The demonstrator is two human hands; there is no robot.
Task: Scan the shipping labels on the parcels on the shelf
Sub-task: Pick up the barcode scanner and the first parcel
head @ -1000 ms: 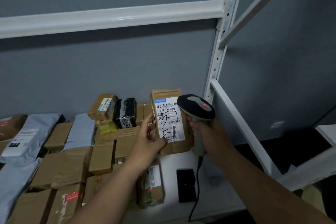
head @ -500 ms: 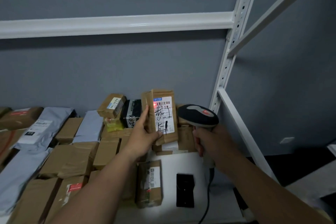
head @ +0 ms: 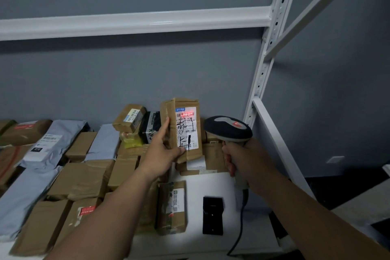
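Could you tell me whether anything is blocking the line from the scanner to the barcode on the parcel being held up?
Nothing visible does. The scanner in the right hand faces the shipping label, and its red beam lies across the barcode. The left hand grips the parcel, its thumb touching only the label's bottom edge.

We see a brown cardboard parcel (head: 185,129) standing upright above the shelf (head: 211,183), its white shipping label (head: 186,129) facing us with black scrawl, a red scan line across its barcode. Other brown parcels (head: 84,179) and grey mailers (head: 52,141) lie flat, packed together.
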